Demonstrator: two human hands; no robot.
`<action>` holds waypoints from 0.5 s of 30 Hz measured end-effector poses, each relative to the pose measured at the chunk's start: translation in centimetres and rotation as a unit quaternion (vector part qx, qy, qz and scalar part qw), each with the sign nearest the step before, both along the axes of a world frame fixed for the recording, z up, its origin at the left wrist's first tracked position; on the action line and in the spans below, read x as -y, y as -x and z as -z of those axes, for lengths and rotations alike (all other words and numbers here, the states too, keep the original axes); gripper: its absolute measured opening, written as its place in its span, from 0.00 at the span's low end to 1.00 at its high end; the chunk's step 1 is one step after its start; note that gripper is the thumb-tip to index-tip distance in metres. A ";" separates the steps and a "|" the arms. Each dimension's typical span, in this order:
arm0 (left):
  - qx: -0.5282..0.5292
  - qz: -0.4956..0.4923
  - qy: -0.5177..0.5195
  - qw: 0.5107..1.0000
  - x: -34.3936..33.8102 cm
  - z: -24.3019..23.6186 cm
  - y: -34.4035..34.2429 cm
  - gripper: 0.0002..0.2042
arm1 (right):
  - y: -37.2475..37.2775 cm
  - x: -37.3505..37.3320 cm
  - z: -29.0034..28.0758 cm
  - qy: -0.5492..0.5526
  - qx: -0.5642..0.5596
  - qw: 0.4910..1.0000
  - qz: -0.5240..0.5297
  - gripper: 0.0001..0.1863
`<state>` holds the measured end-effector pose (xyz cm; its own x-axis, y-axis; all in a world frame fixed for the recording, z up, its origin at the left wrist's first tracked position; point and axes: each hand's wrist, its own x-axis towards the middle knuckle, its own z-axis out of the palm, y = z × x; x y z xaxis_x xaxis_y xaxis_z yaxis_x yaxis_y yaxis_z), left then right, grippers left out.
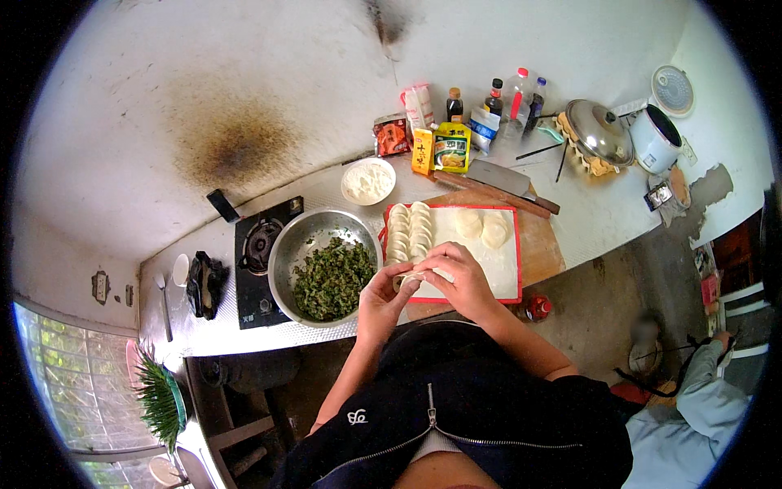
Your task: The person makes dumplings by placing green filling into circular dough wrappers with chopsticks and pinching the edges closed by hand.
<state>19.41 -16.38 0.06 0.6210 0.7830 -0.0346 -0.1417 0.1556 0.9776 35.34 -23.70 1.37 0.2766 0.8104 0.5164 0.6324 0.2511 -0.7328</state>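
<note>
A pale dumpling point(411, 276) is pinched between the fingers of my left hand point(380, 303) and my right hand point(461, 281); the fingers cover much of it. Both hands are above the near edge of a white tray with a red rim point(511, 281). Two rows of folded dumplings point(409, 232) lie on the tray's left side, and flat round dough wrappers point(481, 228) lie toward its far right. Left of my hands stands a large steel bowl point(281, 285) holding chopped green filling point(332, 279).
Behind the steel bowl is a white bowl of flour point(368, 181). A cleaver point(509, 181) and a rolling pin point(491, 194) lie beyond the tray. Bottles point(494, 98) and seasoning packets point(451, 147) line the wall. A gas stove point(259, 244) sits left; another person point(700, 416) is at right.
</note>
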 end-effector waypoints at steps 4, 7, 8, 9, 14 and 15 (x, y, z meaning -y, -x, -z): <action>-0.023 0.007 -0.011 1.000 0.1 -0.2 -0.2 0.15 | 0.1 -0.1 0.3 0.003 0.020 1.000 0.002 0.06; -0.021 0.011 -0.008 1.000 0.3 -0.2 -0.1 0.16 | 0.2 -0.1 -0.1 -0.009 0.035 0.999 0.008 0.06; -0.009 0.011 -0.010 1.000 0.3 -0.2 -0.1 0.17 | 0.2 -0.1 -0.2 -0.013 0.037 0.999 0.008 0.05; 0.002 0.012 -0.011 1.000 0.3 -0.3 -0.1 0.17 | 0.2 -0.1 -0.1 -0.011 0.029 0.999 0.006 0.05; -0.026 -0.001 -0.008 1.000 -0.1 -0.5 -0.1 0.19 | 0.1 -0.1 -0.8 -0.003 -0.009 1.000 -0.006 0.06; -0.028 -0.004 -0.014 1.000 0.0 -0.7 -0.2 0.19 | 0.1 -0.1 -0.6 -0.005 -0.011 1.000 -0.012 0.06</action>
<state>19.59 -16.34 0.76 0.6121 0.7893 -0.0481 -0.0874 0.1280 0.9879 35.28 -23.59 1.96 0.2686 0.8113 0.5193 0.6102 0.2738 -0.7434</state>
